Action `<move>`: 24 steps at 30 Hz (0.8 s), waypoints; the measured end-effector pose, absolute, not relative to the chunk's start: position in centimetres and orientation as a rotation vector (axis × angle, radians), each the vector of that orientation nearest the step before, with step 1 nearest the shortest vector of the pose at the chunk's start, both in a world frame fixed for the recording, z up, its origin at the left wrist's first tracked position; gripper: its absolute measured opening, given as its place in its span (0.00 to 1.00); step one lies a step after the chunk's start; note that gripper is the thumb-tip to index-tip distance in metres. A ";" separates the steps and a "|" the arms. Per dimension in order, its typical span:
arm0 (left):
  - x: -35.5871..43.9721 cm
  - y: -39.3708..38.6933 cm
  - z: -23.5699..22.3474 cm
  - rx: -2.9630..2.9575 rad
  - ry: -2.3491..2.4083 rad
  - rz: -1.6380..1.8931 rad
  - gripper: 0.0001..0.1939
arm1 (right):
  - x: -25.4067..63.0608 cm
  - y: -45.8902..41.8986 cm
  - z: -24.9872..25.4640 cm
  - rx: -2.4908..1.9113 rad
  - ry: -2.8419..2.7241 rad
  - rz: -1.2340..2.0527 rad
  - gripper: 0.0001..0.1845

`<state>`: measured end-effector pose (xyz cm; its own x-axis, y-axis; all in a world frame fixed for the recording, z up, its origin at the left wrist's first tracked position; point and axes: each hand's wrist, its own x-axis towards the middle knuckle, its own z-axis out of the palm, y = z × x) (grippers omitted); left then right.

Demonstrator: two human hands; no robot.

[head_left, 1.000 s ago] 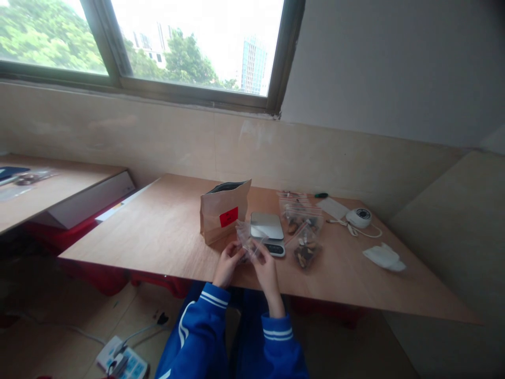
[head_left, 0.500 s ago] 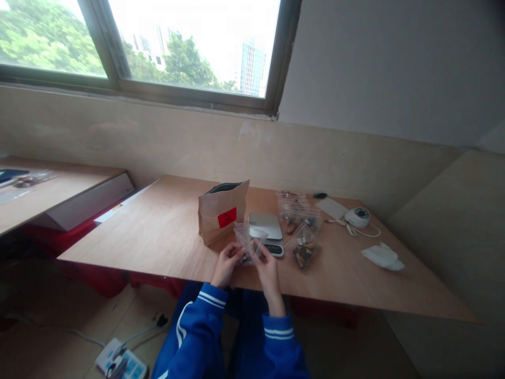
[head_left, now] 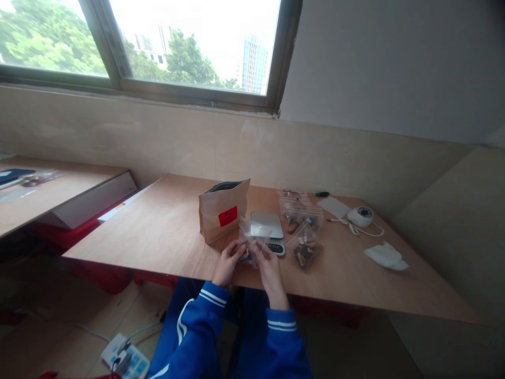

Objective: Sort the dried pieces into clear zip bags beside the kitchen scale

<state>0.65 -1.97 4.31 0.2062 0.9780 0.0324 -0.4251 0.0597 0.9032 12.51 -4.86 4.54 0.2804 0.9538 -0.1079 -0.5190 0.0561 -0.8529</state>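
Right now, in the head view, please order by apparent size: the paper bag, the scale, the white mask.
1. paper bag, clearly largest.
2. scale and white mask look alike; I cannot rank them.

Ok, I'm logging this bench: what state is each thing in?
Small clear bag: held by left hand and right hand.
Brown paper bag: upright, top open.
Scale: platform bare, display unreadable.
Filled clear bags: lying flat beside the scale.
White cloth: crumpled.
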 end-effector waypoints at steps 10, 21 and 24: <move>0.9 -1.8 4.1 0.927 0.755 1.230 0.20 | 12.7 -5.0 4.8 -0.920 -0.474 1.200 0.24; 0.8 -1.9 4.1 0.931 0.753 1.213 0.17 | 12.5 -5.2 5.0 -0.904 -0.449 1.202 0.25; 0.9 -1.7 3.8 0.889 0.755 1.231 0.17 | 12.6 -5.1 5.0 -0.828 -0.377 1.217 0.22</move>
